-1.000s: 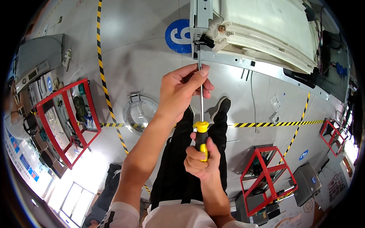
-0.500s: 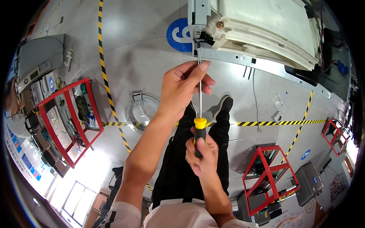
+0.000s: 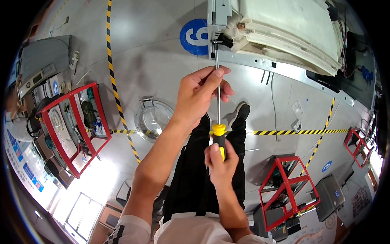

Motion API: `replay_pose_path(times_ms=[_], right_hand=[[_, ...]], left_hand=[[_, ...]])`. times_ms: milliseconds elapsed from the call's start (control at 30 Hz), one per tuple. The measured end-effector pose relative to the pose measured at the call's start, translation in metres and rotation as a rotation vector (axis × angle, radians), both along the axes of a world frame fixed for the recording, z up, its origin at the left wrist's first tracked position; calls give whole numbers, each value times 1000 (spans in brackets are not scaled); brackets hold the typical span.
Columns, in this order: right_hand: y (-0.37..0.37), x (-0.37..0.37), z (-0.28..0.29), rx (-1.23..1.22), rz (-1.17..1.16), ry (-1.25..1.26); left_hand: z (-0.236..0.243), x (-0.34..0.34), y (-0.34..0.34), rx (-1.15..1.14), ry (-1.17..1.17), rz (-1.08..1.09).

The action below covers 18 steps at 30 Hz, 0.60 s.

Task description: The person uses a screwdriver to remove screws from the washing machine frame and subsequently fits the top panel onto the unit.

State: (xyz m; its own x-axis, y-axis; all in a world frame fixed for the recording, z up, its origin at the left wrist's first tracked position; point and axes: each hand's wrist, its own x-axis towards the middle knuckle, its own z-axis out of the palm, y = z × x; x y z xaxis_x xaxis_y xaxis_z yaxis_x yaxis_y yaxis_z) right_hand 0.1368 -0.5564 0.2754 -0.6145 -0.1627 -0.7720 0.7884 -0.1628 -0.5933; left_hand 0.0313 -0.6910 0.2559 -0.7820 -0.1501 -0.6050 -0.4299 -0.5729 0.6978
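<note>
The right hand (image 3: 221,162) was closed around the yellow-and-black handle of a long screwdriver (image 3: 218,140), nearest the person's body. Above it on the same tool, the left hand (image 3: 199,95) pinched the thin metal shaft between thumb and fingertips. The two hands stayed apart along the screwdriver, one at the handle and one partway up the shaft. The screwdriver stood nearly upright, its tip meeting a dark fitting on the metal frame (image 3: 260,65) of a white appliance panel (image 3: 292,36). Below the screwdriver lay the grey floor, with a round glass door (image 3: 152,120) to its left and a striped yellow-black tape line (image 3: 292,132) crossing behind it. Red racks (image 3: 73,130) stood farther left of the screwdriver.
</note>
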Motion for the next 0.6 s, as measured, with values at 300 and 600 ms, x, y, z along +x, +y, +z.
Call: replay_pose_path(times_ms=[300,600], right_hand=[[2,-4,-5,-311,-112,-53],[14,0,-31,-1512,-374,-574]], left_hand=[[-3,-3,3,-147,-27,45],[10,-3,2,-176,-38,-78]])
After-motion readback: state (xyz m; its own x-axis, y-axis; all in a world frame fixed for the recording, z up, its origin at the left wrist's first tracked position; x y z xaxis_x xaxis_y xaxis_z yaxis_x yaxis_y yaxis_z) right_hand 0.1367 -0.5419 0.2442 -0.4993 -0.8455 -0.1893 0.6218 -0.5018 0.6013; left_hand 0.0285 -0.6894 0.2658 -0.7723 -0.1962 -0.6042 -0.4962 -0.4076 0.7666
